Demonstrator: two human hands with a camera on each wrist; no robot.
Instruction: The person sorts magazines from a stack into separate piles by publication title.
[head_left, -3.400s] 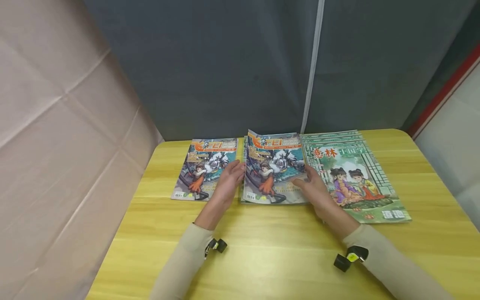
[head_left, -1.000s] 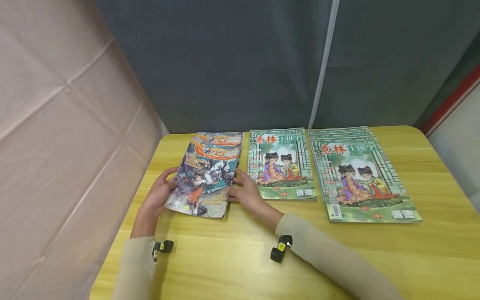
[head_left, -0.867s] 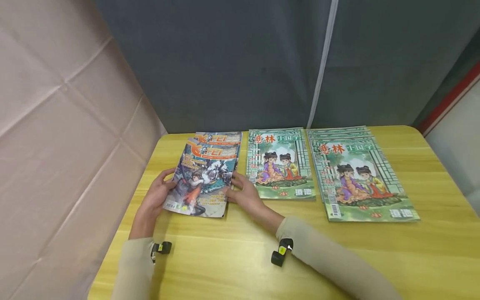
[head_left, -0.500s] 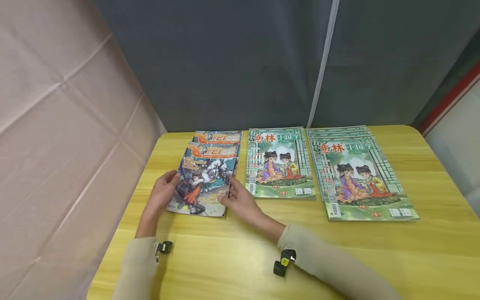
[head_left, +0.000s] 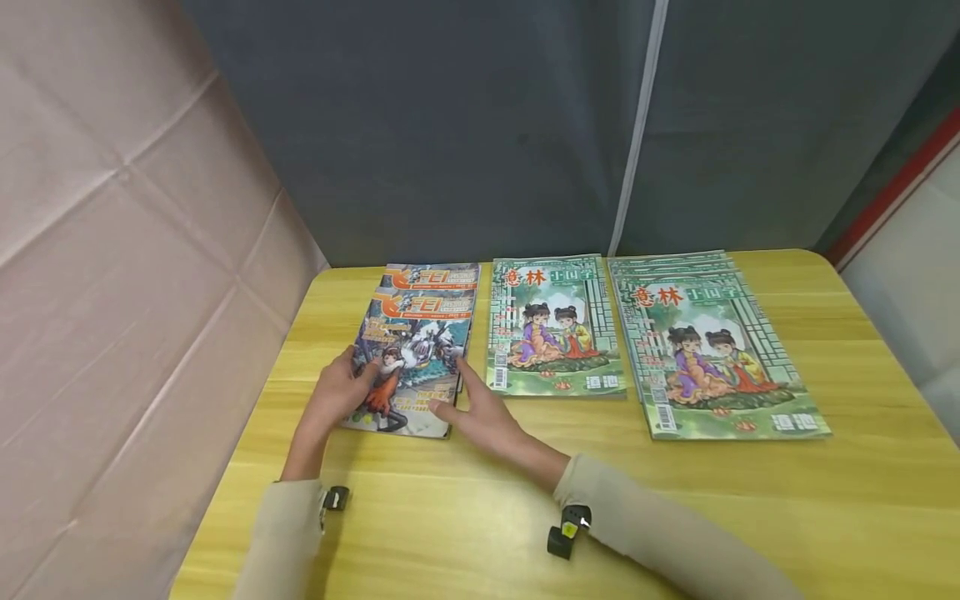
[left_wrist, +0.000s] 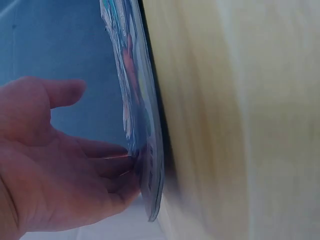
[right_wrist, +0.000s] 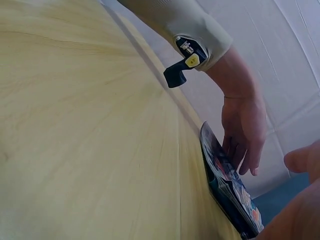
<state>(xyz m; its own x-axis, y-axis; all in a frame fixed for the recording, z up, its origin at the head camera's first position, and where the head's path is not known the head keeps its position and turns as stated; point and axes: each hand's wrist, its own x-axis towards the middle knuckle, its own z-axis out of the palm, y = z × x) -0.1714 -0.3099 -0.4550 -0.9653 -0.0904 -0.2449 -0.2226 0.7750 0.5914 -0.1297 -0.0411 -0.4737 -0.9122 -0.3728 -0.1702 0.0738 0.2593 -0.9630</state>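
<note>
A comic magazine with an orange title (head_left: 397, 367) lies at the left of the table, on top of a matching magazine (head_left: 461, 274) whose upper strip shows behind it. At its left edge is my left hand (head_left: 341, 390). In the left wrist view that hand's extended fingers (left_wrist: 112, 170) touch the magazine's edge, the thumb raised clear of the cover. My right hand (head_left: 483, 415) is at the right edge, its thumb spread over the lower corner and its forefinger stretched along the side. The right wrist view shows only part of it, thumb lifted.
To the right of the hands lies a green magazine (head_left: 555, 333) with two cartoon children. Further right is a fanned stack of the same green magazines (head_left: 727, 367). A dark curtain (head_left: 465, 133) stands behind the yellow wooden table (head_left: 465, 517), pale cloth (head_left: 150, 292) on the left.
The comic magazine has moved from above the middle green magazine to the left, onto its match, and been set down. The middle green magazine is uncovered. Both hands have loosened on the edges.
</note>
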